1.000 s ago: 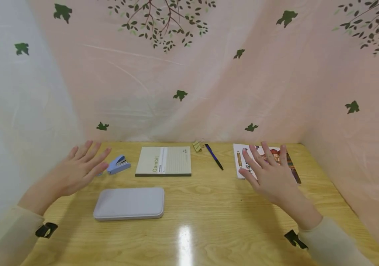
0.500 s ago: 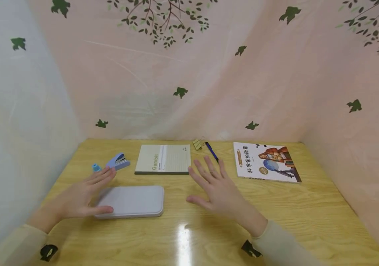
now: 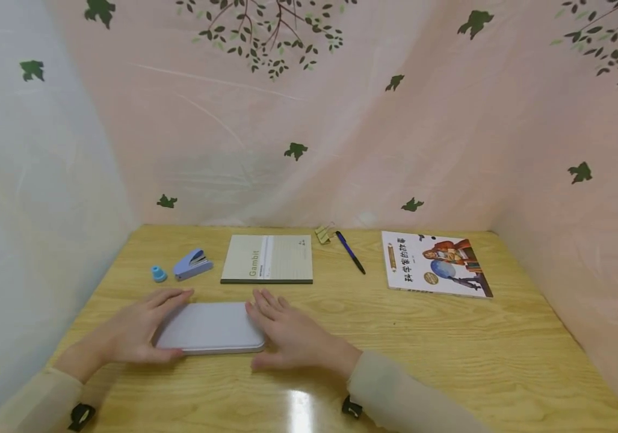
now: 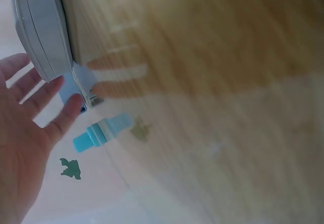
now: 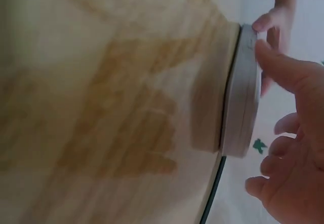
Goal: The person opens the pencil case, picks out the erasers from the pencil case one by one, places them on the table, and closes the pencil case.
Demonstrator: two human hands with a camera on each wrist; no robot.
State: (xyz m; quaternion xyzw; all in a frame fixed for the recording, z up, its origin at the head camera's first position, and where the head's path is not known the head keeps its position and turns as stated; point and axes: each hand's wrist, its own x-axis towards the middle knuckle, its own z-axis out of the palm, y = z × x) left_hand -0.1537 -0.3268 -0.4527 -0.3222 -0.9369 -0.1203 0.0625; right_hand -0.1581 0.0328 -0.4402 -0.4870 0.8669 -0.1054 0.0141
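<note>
A flat, light-grey hard case (image 3: pixel 216 325) with rounded corners lies on the table at front left. My left hand (image 3: pixel 143 328) spans its left end, thumb along the near edge and fingers toward the far edge. In the left wrist view, the fingers of that left hand (image 4: pixel 28 112) are extended and spread beside the end of the case (image 4: pixel 43 31). At the right end is my right hand (image 3: pixel 295 334), its fingertips overlapping the top corner in the head view. The right wrist view shows the right hand (image 5: pixel 298 138) with loosely bent fingers and thumb near the case (image 5: pixel 240 97).
Behind the case stand a small blue bottle-shaped item (image 3: pixel 159 273), a blue stapler (image 3: pixel 193 264) and a notebook (image 3: pixel 267 258). Farther right are a gold binder clip (image 3: pixel 323 234), a pen (image 3: pixel 351 252) and a picture book (image 3: pixel 435 264). Curtains (image 3: pixel 309 180) enclose the table.
Both hands have come down from above the table to the case. My right hand has swept left from over the picture book; the left has moved nearer and slightly right. The case stays put.
</note>
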